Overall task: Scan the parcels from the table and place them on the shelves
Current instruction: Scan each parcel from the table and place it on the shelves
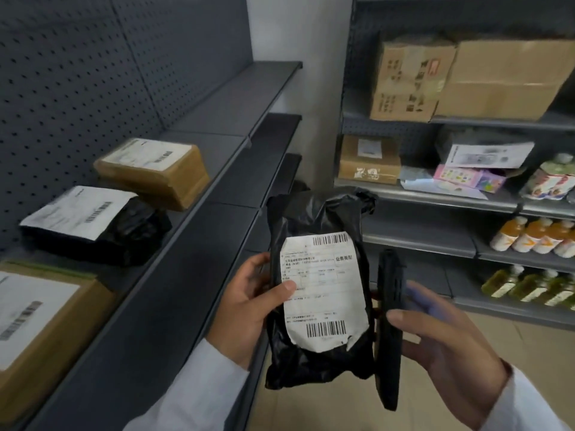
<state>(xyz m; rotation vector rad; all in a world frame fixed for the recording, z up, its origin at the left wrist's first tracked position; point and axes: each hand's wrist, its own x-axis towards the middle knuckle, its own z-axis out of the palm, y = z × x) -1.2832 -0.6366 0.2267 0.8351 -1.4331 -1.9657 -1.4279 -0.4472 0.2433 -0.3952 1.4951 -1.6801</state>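
Observation:
A black plastic-bag parcel with a white barcoded shipping label is held upright in front of me. My left hand grips its left edge, thumb pressed on the label. To its right, my right hand holds a black handheld scanner seen edge-on, close beside the parcel. On the dark grey shelf at left lie three parcels: a brown box, a black bag with a white label, and a larger brown box nearest me.
A second shelving unit at right holds cardboard boxes, a small labelled box, colourful packets and rows of drink bottles. Lower tiers of the left shelf step down below the parcel. Tiled floor shows beneath my hands.

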